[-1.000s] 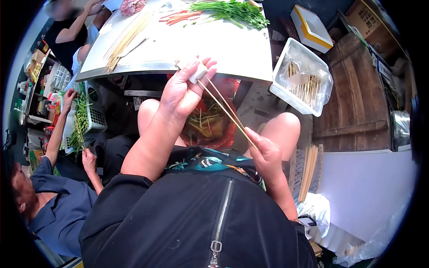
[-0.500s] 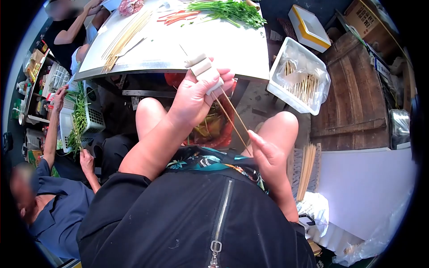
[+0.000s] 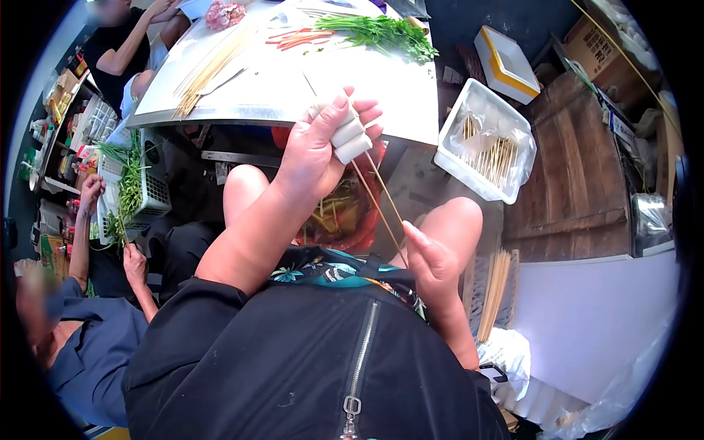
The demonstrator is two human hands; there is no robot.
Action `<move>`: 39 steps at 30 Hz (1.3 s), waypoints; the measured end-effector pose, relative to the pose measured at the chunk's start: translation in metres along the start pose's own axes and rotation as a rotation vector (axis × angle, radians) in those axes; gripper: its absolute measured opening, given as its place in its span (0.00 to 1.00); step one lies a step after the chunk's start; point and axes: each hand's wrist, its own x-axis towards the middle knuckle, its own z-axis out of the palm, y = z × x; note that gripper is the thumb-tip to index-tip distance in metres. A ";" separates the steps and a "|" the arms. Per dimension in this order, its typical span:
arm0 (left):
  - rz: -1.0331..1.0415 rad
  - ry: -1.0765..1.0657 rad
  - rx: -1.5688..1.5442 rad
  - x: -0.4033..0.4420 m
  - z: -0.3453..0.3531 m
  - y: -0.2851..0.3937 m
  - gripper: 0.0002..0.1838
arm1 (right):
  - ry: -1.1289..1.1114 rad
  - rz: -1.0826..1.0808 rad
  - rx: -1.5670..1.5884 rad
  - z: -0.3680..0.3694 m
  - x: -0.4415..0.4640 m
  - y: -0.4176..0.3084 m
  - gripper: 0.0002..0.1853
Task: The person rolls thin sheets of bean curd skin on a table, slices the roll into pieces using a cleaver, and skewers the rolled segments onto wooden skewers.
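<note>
My left hand (image 3: 319, 143) is raised near the table's front edge, its fingers round several pale white rolls (image 3: 350, 139) set side by side. Two thin wooden skewers (image 3: 375, 194) run out of the rolls toward my lap, and a thin tip sticks out past their far side. Close to the skewers' lower ends is my right hand (image 3: 433, 260), its thumb and fingers pressed together around them. Below the skewers, a red-lined container (image 3: 345, 220) with greenish-yellow contents shows between my knees.
The white table (image 3: 279, 81) holds loose skewers, red strips and green herbs. A white tub (image 3: 488, 139) of skewers stands right. More skewers (image 3: 495, 293) lie beside my right leg. At left, a co-worker (image 3: 95, 330) handles greens over a basket (image 3: 154, 183); another person sits behind.
The rolls have come into fuller view in my left hand, which has moved right and slightly down. My right hand has moved slightly down. The co-worker's upper hand has dropped.
</note>
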 end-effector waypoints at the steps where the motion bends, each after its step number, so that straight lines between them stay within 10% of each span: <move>1: 0.007 -0.005 -0.002 -0.001 0.001 -0.001 0.20 | 0.009 -0.009 0.008 0.001 0.000 0.001 0.17; 20: -0.083 -0.079 -0.002 -0.023 0.016 -0.023 0.18 | 0.025 -0.188 -0.075 0.004 0.014 -0.015 0.18; 39: -0.136 -0.016 0.098 -0.013 0.009 -0.070 0.26 | 0.116 0.109 -0.020 -0.003 -0.006 0.023 0.20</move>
